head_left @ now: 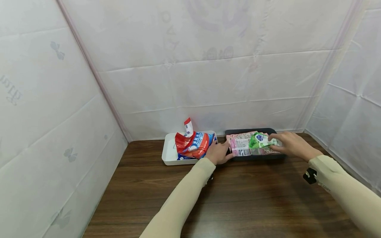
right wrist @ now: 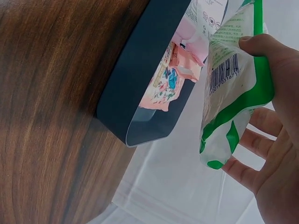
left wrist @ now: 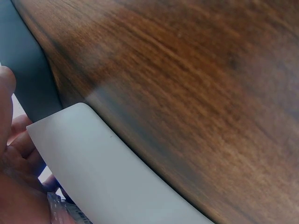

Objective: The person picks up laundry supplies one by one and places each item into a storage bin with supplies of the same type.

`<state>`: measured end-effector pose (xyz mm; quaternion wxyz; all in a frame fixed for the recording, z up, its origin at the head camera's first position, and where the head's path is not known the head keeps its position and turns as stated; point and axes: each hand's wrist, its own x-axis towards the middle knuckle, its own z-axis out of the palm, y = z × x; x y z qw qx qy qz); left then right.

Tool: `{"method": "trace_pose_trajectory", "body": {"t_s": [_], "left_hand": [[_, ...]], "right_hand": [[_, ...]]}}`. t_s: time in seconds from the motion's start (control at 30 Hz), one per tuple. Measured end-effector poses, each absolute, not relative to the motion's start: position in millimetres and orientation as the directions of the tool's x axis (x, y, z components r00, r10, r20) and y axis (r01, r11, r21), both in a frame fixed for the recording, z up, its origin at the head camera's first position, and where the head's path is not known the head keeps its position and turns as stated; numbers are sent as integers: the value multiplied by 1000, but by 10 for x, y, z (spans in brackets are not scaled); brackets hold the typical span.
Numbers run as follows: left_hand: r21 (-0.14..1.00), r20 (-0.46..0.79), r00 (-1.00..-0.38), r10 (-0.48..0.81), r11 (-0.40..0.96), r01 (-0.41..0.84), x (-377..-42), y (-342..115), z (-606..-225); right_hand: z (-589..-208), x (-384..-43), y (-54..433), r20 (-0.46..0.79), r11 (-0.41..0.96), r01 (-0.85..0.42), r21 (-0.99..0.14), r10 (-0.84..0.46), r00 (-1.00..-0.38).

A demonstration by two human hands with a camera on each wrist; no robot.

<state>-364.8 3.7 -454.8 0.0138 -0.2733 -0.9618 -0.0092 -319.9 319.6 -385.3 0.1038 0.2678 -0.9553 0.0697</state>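
My right hand [head_left: 287, 143] pinches a green-and-white plastic packet [right wrist: 229, 88] above the right part of a dark tray [head_left: 256, 158]. The packet hangs tilted, with a barcode showing in the right wrist view. Pink packets [head_left: 242, 145] lie flat in that tray. My left hand [head_left: 218, 152] grips the dark tray's near left corner, its thumb [left wrist: 6, 80] against the outer wall. Part of its fingers is hidden behind the white tray [left wrist: 107, 163]. Beside the left hand, the white tray holds a red-and-blue bag [head_left: 197, 143] with its top standing up.
Both trays stand side by side on a dark wood table [head_left: 238, 198], close to the back wall sheet [head_left: 208, 82]. Pale sheets also rise at the left and right. A blue packet [head_left: 182, 157] shows under the red-and-blue bag.
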Motion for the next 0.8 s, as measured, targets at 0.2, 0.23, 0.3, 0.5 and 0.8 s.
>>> {"method": "trace_pose_trajectory", "body": {"t_s": [0.2,0.23,0.3,0.5,0.8], "left_hand": [[21,32,-854,520,854,521,-3674,44,-4557],[22,32,-854,520,854,520,-3675,44,-4560],[21,29,-854,520,853,521,-3679,44,-4563],[21,26,-851,524,851,524,-3676,49,-4558],[15,23,-851,525,851,525,-3641,45,-4521]], "right_hand": [[-3852,-3240,3193,229,853,-515,-87,-486,-843],[-3853,-3249,3192,227,853,-514,-87,-486,-844],[-3858,-3268,3188,225,852,-517,-85,-489,-843],[-3872,-3311,3177,214,855,-511,-87,-485,-848],[-3912,-3377,3171,205,863,-492,-115,-464,-862]]}}
